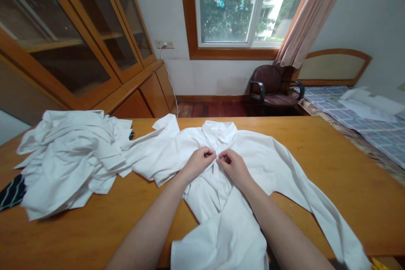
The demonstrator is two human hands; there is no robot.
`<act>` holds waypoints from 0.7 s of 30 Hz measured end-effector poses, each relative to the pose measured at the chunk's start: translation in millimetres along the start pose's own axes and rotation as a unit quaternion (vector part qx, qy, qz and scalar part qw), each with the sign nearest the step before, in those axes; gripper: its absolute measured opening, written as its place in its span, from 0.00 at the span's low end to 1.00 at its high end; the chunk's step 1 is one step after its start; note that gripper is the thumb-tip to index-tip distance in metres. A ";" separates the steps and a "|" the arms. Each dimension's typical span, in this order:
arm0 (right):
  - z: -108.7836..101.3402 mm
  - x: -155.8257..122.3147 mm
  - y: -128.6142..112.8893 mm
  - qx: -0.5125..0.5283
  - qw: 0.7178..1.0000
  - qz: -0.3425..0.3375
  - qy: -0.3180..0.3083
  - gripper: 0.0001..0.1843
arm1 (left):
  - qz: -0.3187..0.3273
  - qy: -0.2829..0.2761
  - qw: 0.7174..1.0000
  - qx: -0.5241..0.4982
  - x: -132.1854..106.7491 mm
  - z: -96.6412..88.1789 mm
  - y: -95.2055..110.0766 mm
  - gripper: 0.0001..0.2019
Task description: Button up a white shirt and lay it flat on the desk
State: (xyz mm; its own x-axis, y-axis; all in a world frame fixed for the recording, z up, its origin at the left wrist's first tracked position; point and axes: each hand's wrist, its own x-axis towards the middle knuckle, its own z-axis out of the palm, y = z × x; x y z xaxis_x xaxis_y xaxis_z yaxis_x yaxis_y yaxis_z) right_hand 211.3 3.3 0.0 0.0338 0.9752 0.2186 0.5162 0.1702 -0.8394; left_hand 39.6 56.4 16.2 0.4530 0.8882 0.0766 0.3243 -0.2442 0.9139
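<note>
A white long-sleeved shirt (259, 156) lies face up on the wooden table (332, 152), collar toward the window and sleeves spread to both sides. My left hand (199, 162) and my right hand (232, 164) meet at the shirt's front placket just below the collar. Both hands are closed in a pinch on the placket edges, and a small white button shows between the fingertips.
A crumpled pile of white garments (69, 156) sits on the table's left part, with a dark striped item (12, 192) at its left edge. Beyond the table stand a wooden glass-door cabinet (79, 38), a dark armchair (272, 86) under the window, and a bed (363, 122) at right.
</note>
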 end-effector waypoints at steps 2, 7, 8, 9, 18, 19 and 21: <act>0.3 -0.1 0.0 0.000 1.000 -0.001 0.003 0.02 | -0.003 0.000 1.000 -0.001 -0.4 -0.5 1.1 0.08; 0.0 0.1 -1.9 0.000 1.000 0.002 0.011 0.03 | -0.008 -0.007 1.000 -0.009 -1.7 -1.8 4.6 0.10; -0.3 0.1 -2.4 -0.002 1.000 0.002 0.012 0.03 | -0.009 -0.009 1.000 -0.010 -1.8 -2.0 4.8 0.10; -0.5 0.1 -2.9 -0.003 1.000 0.002 0.013 0.03 | -0.010 -0.010 1.000 -0.010 -1.8 -2.0 4.7 0.11; 0.5 -0.9 -0.7 -0.008 1.000 -0.002 0.013 0.03 | -0.013 -0.014 1.000 -0.024 -1.7 -2.1 3.3 0.10; 0.6 -0.9 -0.4 -0.008 1.000 -0.003 0.013 0.03 | -0.013 -0.014 0.999 -0.025 -1.7 -2.2 3.5 0.10; 0.5 -0.8 -0.2 -0.008 1.000 -0.007 0.011 0.03 | -0.011 -0.014 0.999 -0.027 -1.6 -2.3 3.8 0.10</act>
State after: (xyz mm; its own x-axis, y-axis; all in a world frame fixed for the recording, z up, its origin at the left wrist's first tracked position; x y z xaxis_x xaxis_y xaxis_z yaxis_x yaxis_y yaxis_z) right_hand 210.7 2.6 -0.2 0.0451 0.9696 0.2406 0.5300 0.1810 -0.8285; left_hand 38.1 55.0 20.4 0.4689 0.8820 0.0465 0.2889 -0.2029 0.9356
